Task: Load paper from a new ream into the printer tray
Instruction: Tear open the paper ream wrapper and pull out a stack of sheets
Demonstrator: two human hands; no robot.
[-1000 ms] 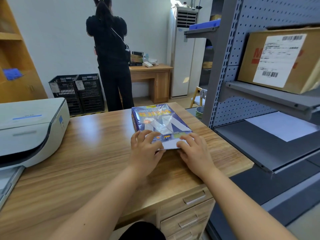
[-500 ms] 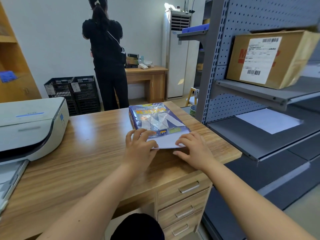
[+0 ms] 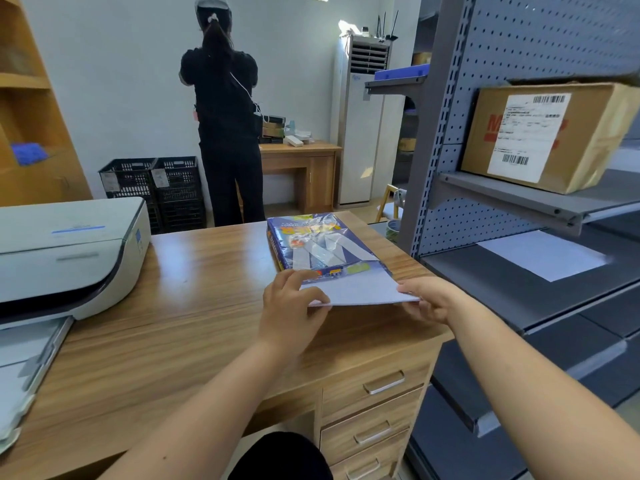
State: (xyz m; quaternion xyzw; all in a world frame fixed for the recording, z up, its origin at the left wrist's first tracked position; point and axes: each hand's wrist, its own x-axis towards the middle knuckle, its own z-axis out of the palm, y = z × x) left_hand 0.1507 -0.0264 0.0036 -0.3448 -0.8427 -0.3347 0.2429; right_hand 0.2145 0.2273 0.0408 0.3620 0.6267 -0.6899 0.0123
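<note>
A ream of paper (image 3: pixel 311 244) in a blue, shiny wrapper lies on the wooden desk (image 3: pixel 194 306), its near end open. A white stack of sheets (image 3: pixel 360 289) sticks out of that end toward me. My left hand (image 3: pixel 289 306) pinches the stack's left near corner. My right hand (image 3: pixel 427 299) grips its right near corner, thumb on top. The white printer (image 3: pixel 65 251) sits at the desk's left end, with its paper tray (image 3: pixel 24 368) extending toward me at the lower left.
A grey metal shelving unit (image 3: pixel 519 216) stands to the right, holding a cardboard box (image 3: pixel 540 133) and a loose white sheet (image 3: pixel 543 254). Desk drawers (image 3: pixel 374 410) are below my arms. A person in black (image 3: pixel 225 133) stands at the back by black crates (image 3: pixel 156 188) and a small desk.
The white sheets have slid further out of the wrapper toward me. Both hands shifted from resting on top of the ream's end to gripping the stack's two near corners.
</note>
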